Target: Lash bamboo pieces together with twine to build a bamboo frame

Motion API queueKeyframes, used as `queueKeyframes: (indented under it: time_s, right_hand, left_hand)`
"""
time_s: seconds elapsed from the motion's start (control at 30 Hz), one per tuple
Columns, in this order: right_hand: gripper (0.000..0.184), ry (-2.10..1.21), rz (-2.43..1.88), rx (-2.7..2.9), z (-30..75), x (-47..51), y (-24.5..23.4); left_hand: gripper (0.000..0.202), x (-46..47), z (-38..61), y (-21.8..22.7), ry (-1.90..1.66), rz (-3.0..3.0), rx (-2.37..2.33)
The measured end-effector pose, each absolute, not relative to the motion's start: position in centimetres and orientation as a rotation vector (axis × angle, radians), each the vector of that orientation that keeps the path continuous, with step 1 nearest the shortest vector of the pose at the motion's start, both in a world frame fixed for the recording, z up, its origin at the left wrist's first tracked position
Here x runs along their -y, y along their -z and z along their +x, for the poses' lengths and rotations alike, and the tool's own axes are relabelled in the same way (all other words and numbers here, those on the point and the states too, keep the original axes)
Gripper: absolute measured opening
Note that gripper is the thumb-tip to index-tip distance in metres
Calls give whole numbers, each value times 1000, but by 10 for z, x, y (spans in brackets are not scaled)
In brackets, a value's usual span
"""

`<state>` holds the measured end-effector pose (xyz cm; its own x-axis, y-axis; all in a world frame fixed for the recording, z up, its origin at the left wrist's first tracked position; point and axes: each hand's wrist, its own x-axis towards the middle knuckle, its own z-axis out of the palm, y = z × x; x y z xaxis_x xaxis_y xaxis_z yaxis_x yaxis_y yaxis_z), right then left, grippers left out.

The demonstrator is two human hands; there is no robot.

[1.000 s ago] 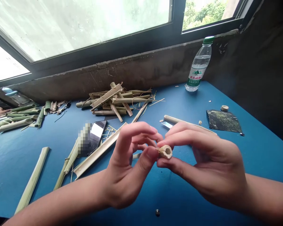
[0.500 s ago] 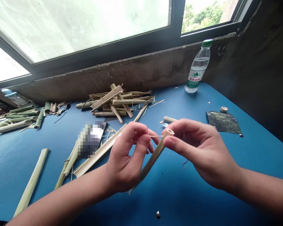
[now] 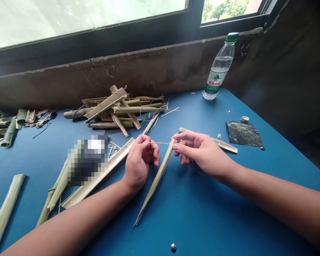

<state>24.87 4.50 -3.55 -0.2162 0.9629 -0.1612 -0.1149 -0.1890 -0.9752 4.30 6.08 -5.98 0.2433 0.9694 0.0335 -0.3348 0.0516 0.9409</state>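
Pinching the upper end of a tapered bamboo piece [image 3: 160, 171] between thumb and fingers, the right hand [image 3: 205, 152] holds it slantwise over the blue table [image 3: 202, 220]. The left hand [image 3: 139, 163] grasps a thin strand [image 3: 162, 143] running straight toward that end.

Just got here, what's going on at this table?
Someone's working bamboo bare-handed. The right hand pinches a slim bamboo piece at its far end; the left hand holds a thin strand, stretched straight across toward that end. Beyond the hands lies a pile of split bamboo, with a water bottle standing further right.
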Motion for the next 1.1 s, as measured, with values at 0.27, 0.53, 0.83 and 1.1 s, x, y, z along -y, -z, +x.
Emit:
queueKeyframes:
  time_s: [0.27,0.53,0.83,1.1]
  right_hand:
    - [41,-1586,-1121,1181,249,-44,38]
    - [42,-1607,-1011,1084,250,-42,34]
    - [23,-1571,-976,1090,252,-43,41]
    - [23,-1334,-1040,1177,249,-42,40]
  left_hand:
    - [19,-65,41,55,-1202,908,-761]
    - [19,-67,44,52,-1213,851,-796]
    - [19,-67,45,52,-1233,819,-814]
    - [18,-66,46,65,-1293,984,-823]
